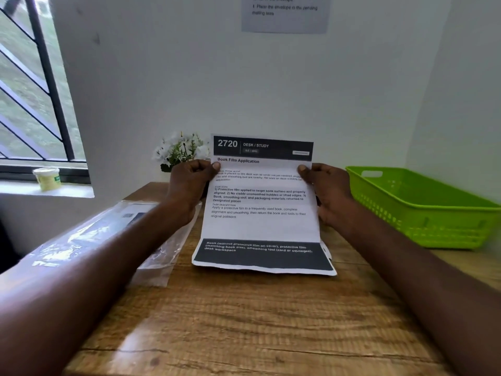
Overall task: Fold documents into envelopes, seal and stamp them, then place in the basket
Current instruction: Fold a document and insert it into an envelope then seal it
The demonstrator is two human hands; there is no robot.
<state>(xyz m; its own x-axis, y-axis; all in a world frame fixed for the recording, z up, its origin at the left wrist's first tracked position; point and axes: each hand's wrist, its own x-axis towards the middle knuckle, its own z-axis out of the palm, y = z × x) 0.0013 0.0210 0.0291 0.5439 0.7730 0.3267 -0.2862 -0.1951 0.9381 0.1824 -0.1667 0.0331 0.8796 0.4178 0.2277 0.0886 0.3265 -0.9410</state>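
Straight ahead in the head view, a printed document (260, 202) headed "Book Film Application" stands tilted up, its bottom edge resting on the wooden tabletop (244, 321) over further sheets that peek out at its lower right. The left hand (189, 183) pinches its left edge, thumb on the front and fingers curled behind; the right hand (328, 188) grips the right edge the same way. A green basket (423, 210) sits on the tabletop just right of the right hand. A clear plastic sleeve (151, 240) lies under the left forearm. White flowers (181, 150) stand behind the left hand, against the wall.
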